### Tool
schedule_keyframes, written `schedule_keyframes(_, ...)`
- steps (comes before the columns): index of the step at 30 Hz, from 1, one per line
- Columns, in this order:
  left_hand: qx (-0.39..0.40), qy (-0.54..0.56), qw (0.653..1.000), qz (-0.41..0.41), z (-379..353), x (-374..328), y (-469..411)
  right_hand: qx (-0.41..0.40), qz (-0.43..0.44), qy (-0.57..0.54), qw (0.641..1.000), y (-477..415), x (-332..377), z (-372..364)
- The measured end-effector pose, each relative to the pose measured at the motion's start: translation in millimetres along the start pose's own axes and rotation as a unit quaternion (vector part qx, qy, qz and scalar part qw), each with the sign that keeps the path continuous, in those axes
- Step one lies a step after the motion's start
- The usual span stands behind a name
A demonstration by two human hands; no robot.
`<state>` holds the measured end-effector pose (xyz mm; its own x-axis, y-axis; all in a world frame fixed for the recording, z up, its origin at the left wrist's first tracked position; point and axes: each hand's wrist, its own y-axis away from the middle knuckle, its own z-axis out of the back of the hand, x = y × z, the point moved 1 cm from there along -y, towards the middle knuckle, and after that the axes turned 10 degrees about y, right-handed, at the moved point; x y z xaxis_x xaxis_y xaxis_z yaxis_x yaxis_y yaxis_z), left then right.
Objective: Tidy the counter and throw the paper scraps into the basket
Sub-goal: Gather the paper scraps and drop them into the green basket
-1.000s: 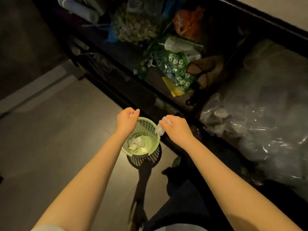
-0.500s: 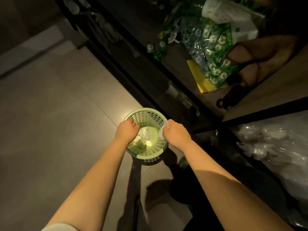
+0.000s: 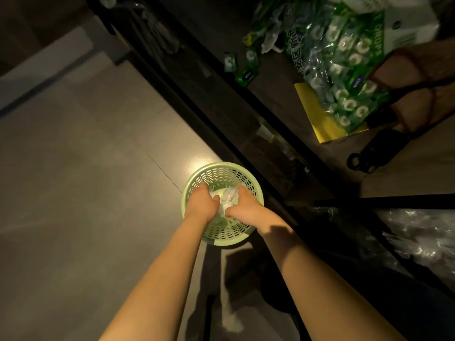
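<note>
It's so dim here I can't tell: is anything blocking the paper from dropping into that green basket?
Nothing visible does. The left hand and right hand reach inside the open basket, white paper scraps between them.

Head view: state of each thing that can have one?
Green basket, upright on the floor, holding scraps.
Paper scraps, crumpled, inside the basket.
Left hand, down in the basket, fingers hidden.
Right hand, down in the basket, fingers hidden.
Mint candy bag, lying on the counter.
Loose mint sachets, on the counter.
</note>
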<state>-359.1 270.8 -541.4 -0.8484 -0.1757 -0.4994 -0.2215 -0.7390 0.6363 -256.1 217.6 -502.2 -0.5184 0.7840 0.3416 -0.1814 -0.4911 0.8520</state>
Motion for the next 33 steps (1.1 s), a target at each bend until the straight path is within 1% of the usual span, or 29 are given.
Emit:
schedule_keyframes(2,0.021,-0.009,1.0,-0.001,0.1,0.5,-2.3,0.008,0.014,0.03,0.999,3.7,-3.3,-0.8)
schedule_keyframes(5,0.053,-0.055,0.997,-0.016,1.5,2.9,-3.2,0.002,0.032,0.087,0.996,5.2,-11.7,0.9)
schedule_keyframes(10,0.075,-0.128,0.988,-0.03,10.2,4.6,3.5,-0.025,0.055,0.132,0.989,16.9,-18.3,10.2)
schedule_keyframes(17,0.067,-0.19,0.976,-0.079,33.4,-14.4,34.1,-0.06,0.086,0.16,0.982,48.3,-22.4,20.3)
schedule_keyframes(20,0.063,-0.224,0.966,-0.109,42.9,-24.9,57.4,-0.074,0.106,0.164,0.978,69.9,-27.1,24.1)
schedule_keyframes(23,0.064,-0.252,0.958,-0.122,50.1,-38.7,87.3,-0.094,0.113,0.184,0.972,98.3,-32.5,29.3)
schedule_keyframes(26,0.062,-0.275,0.95,-0.136,56.2,-58.6,122.6,-0.136,0.128,0.207,0.96,135.0,-39.4,38.3)
schedule_keyframes(29,0.046,-0.293,0.942,-0.16,63.1,-83.8,161.9,-0.197,0.135,0.211,0.948,179.5,-47.3,49.6)
schedule_keyframes(33,0.016,-0.304,0.927,-0.218,72.9,-117.3,215.3,-0.268,0.146,0.207,0.93,247.3,-63.2,63.4)
